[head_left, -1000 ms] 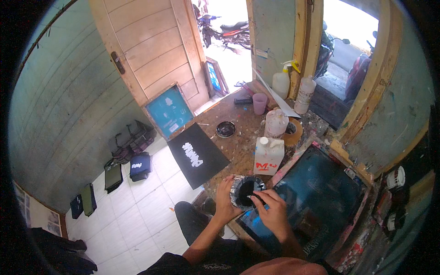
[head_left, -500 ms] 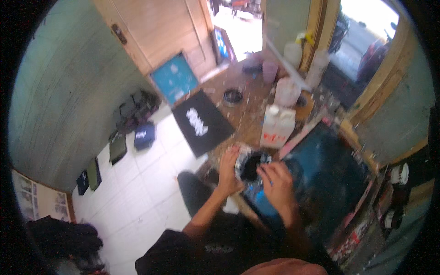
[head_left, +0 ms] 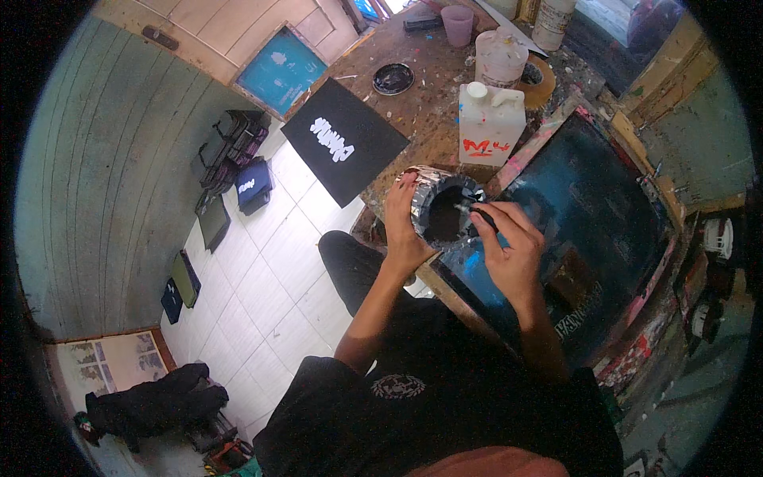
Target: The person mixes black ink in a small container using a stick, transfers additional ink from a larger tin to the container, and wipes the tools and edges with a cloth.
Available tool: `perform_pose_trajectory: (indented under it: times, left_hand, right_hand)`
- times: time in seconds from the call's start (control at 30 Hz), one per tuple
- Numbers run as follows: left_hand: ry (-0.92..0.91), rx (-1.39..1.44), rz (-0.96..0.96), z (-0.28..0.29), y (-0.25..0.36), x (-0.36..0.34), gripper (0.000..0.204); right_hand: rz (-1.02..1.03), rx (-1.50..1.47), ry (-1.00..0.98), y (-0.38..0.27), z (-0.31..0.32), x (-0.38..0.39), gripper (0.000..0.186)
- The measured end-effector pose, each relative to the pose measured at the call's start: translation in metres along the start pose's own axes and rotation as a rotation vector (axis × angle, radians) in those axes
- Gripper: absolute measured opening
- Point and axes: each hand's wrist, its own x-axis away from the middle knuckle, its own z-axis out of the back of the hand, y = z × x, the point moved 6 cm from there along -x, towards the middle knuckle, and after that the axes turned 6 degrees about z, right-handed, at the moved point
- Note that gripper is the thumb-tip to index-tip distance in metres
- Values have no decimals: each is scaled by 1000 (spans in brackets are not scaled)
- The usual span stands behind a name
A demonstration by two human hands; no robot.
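My left hand is wrapped round the side of a crinkled, paint-smeared tub with dark contents. My right hand pinches a small dark-handled tool whose tip is inside the tub's opening. The tub is held at the near left edge of a large screen frame with a dark blue mesh. A white jug with red markings stands just behind it. To the back left, a black square sheet with a white print lies over the bench edge.
The worn bench holds a round lid, bottles, a pink cup and a tape roll. A blue screen leans by the door. Folded stacks lie along the left floor. Dark cloth is at lower left.
The view has tipped downward, so the bench and doorway sit higher in the picture. My hands stay at the tub, with the tool in my right fingers shifted slightly.
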Motion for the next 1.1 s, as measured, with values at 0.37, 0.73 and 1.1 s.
perform_pose_trajectory:
  times: [0.37, 0.73, 1.1]
  left_hand:
    - [23, 20, -27, -7, -4, 2, 104]
    - [13, 24, -80, -7, -8, 0, 91]
    - [81, -429, -258, -32, -16, 16, 104]
  right_hand:
    - [24, 123, 28, -2, 9, -4, 13]
    - [-69, 115, -195, 14, -7, 5, 18]
    - [231, 379, -181, 41, -14, 1, 24]
